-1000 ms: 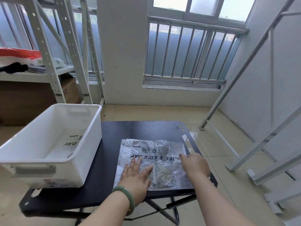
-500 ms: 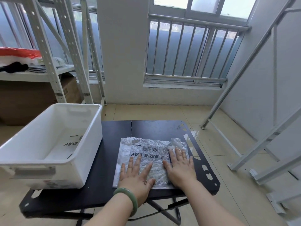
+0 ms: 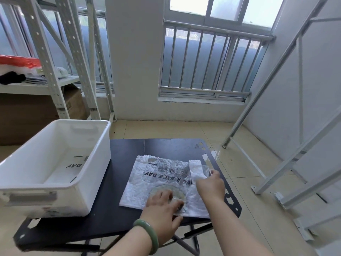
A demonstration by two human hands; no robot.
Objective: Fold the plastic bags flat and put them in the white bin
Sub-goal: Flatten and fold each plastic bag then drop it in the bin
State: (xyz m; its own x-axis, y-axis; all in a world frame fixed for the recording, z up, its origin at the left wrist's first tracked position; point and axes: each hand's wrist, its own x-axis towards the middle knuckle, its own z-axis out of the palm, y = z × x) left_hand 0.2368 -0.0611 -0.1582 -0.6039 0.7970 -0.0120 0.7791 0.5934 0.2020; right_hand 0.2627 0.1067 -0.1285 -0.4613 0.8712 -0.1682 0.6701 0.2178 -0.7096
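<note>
Nearest: left hand (image 3: 163, 209), green stone-like bangle (image 3: 147, 235) on the wrist, fingers (image 3: 166, 195) spread wide, slightly blurred, pressed flat onto the near part of a crinkled translucent plastic bag (image 3: 162, 174) with black lettering. Just right of it: right hand (image 3: 210, 187), fingers pinching the bag's right handle strip (image 3: 197, 170), raised a little off the sheet. Bag otherwise spread flat on the right half of a black folding metal bench (image 3: 125, 163), close to its front edge. On the bench's left side, apart from the bag: rectangular white plastic bin (image 3: 96, 172), another lettered bag (image 3: 73, 166) flat on its bottom. Farther back: tan tiled floor (image 3: 184, 130), white metal shelving (image 3: 49, 71), barred window (image 3: 203, 61).
</note>
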